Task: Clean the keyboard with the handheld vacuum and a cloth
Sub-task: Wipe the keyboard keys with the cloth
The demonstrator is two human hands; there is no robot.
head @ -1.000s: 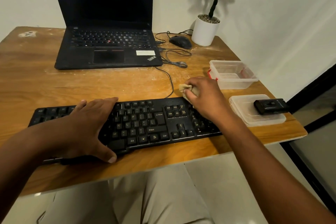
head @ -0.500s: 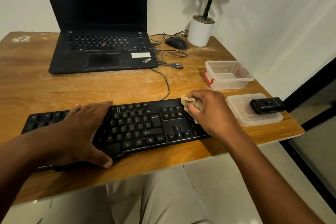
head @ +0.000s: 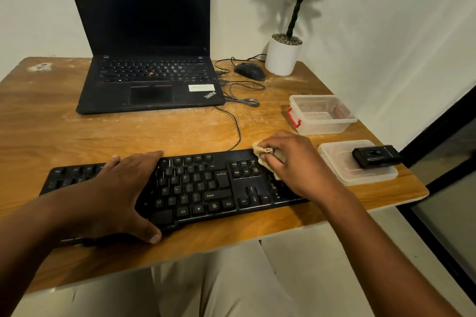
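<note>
My left hand [head: 116,188] lies flat, fingers spread, pinning the keyboard [head: 195,185] to the desk [head: 128,134], while my right hand [head: 291,162] clenches the cloth [head: 260,150] over the number pad. I judge we're in the wiping stage, left keys still to do. The vacuum [head: 374,156] sits parked on a lid [head: 334,159] far right; only the cable [head: 235,126] lies close.

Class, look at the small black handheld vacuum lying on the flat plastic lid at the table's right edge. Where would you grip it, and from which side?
Probably from above, fingers across the two long sides of the handheld vacuum at mid-body. It lies flat on the plastic lid, its long axis running left to right, top uncovered and nothing crowding it.
</note>
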